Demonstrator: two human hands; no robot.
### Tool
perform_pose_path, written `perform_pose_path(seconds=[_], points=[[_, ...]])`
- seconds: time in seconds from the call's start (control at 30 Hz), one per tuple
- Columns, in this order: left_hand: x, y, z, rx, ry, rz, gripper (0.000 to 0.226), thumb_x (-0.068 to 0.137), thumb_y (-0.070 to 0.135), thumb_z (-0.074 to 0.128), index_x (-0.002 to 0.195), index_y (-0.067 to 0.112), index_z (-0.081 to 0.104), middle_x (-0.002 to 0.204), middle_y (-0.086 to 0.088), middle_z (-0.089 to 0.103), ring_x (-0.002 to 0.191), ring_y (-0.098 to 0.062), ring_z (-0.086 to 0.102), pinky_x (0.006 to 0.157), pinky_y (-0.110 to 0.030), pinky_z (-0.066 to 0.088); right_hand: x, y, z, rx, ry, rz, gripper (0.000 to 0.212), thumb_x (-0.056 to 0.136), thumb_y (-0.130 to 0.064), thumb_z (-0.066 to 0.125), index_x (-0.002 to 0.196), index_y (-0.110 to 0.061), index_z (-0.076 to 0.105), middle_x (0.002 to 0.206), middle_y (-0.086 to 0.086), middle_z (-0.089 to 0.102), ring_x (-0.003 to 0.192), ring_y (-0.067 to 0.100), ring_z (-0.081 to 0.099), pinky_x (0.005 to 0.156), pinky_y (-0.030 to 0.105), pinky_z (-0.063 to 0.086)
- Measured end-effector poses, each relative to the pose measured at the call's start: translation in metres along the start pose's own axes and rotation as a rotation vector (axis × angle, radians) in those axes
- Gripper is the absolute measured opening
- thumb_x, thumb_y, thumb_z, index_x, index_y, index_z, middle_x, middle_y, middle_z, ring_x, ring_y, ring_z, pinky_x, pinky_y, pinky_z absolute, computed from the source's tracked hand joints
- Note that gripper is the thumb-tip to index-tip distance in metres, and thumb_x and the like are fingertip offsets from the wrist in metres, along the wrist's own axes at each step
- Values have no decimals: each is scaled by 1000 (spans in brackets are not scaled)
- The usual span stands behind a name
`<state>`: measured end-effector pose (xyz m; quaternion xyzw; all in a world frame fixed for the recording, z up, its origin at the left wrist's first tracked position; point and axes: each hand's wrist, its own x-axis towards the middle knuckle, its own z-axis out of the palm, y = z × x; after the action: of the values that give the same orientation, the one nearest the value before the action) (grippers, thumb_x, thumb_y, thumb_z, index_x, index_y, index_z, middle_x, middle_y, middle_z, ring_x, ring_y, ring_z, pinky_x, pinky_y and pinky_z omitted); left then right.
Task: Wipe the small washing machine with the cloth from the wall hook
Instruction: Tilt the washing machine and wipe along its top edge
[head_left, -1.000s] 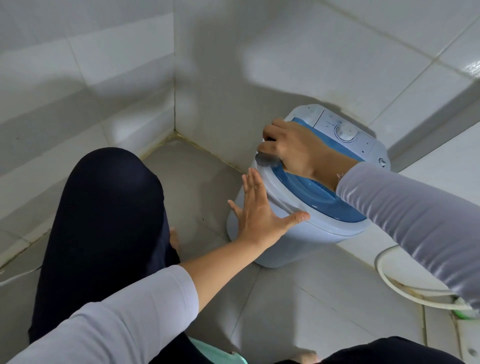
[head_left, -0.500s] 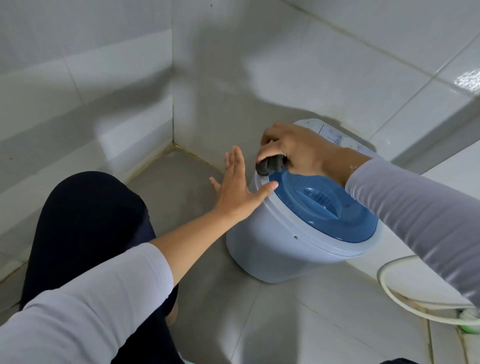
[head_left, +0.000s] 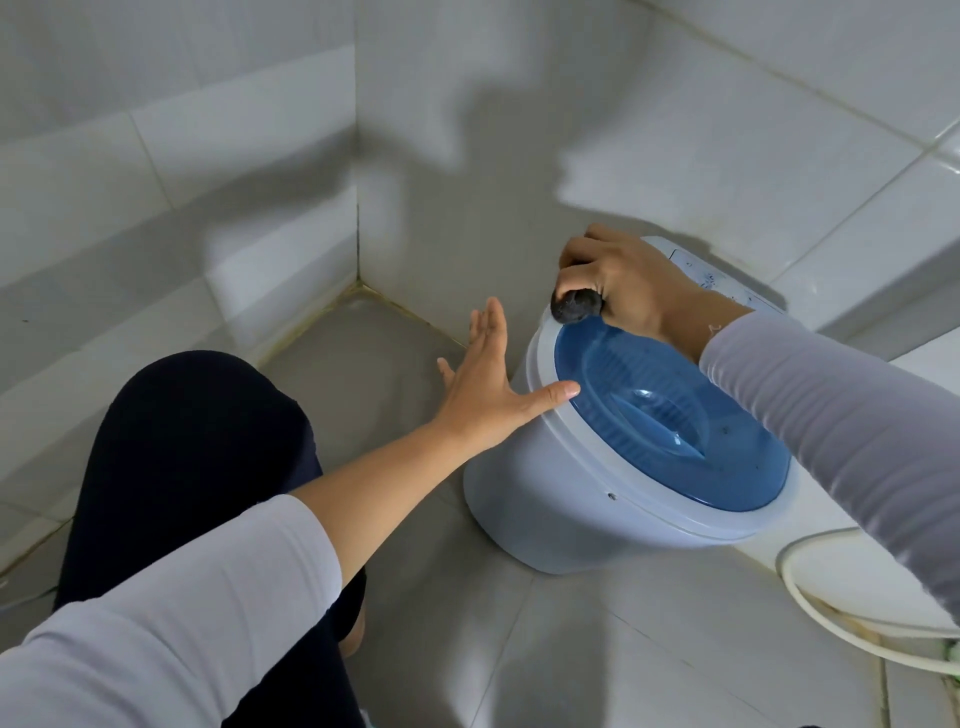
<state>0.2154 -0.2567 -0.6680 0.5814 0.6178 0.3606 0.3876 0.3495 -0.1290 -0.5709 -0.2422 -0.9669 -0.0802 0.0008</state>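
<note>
The small washing machine is pale blue-white with a round blue lid and stands on the tiled floor against the right wall. My right hand is closed around a dark bunched cloth, which presses on the machine's rim at the far left edge of the lid. My left hand lies flat with spread fingers against the machine's left side, the thumb resting on the rim. The control panel at the back is mostly hidden by my right wrist.
The machine sits near a floor corner between two white tiled walls. My dark-trousered knee is bent at the lower left. A white hose loops on the floor to the machine's right.
My right hand with the cloth has slid along the rim from the lid's left front toward the back left. My left hand moved up the machine's side. The camera view shifted down.
</note>
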Motion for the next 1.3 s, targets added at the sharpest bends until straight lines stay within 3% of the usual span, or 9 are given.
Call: perform_pose_path(seconds=[0.2,0.3,0.4,0.63,0.77,0.9,1.1,1.2,1.3], points=[[1,1,-2,33,-28,-14,118,73,67,60,149,22,-18,159,10,-16,144,-4,-21,114,-58,-11,6,13,0,6,-30,140,42,60,19,58,90,-6,70,94,16,64,84,37,53,65,40,47],[7,2,-7,98,-45,19,115,74,68,57,149,22,-18,159,10,-16,144,-5,-21,114,-58,-10,5,22,-12,49,-17,311,46,69,14,54,107,-9,65,105,17,59,100,37,49,78,45,47],[19,7,-12,110,-18,51,106,80,68,49,150,23,-16,159,9,-16,144,-5,-20,114,-60,-8,2,34,-25,61,51,433,45,73,7,54,113,-13,61,108,18,56,101,39,51,81,44,47],[72,27,-20,246,24,101,92,89,60,41,150,18,-14,160,4,-14,147,-13,-14,112,-63,-1,-2,30,-33,68,-10,447,44,74,2,55,114,-16,52,102,15,55,84,38,56,69,38,44],[93,35,-21,316,-18,93,96,89,56,47,150,17,-15,160,2,-13,148,-15,-12,112,-64,4,-6,20,-23,123,-48,413,46,74,5,52,114,-17,59,106,14,57,90,35,57,75,40,49],[96,30,-18,281,-72,72,100,86,57,52,150,18,-14,161,2,-10,148,-14,-12,112,-65,5,-11,14,-7,223,-25,354,48,68,14,48,100,-15,69,99,10,63,89,33,60,73,46,52],[99,32,-19,284,-93,83,102,85,55,56,150,19,-14,161,3,-9,147,-13,-13,112,-65,1,-4,28,0,153,-34,387,44,68,14,52,101,-9,69,100,15,62,96,36,54,75,48,50],[100,32,-19,282,-103,88,102,85,53,56,150,19,-15,161,4,-10,147,-13,-13,113,-64,0,-2,37,1,93,-40,408,44,70,13,52,105,-9,68,105,16,61,98,37,53,79,46,49],[100,32,-19,275,-109,89,102,85,54,56,150,20,-15,161,4,-11,147,-13,-13,114,-63,0,0,44,1,40,-28,462,44,73,11,52,109,-10,66,109,15,59,99,36,52,72,39,48]])
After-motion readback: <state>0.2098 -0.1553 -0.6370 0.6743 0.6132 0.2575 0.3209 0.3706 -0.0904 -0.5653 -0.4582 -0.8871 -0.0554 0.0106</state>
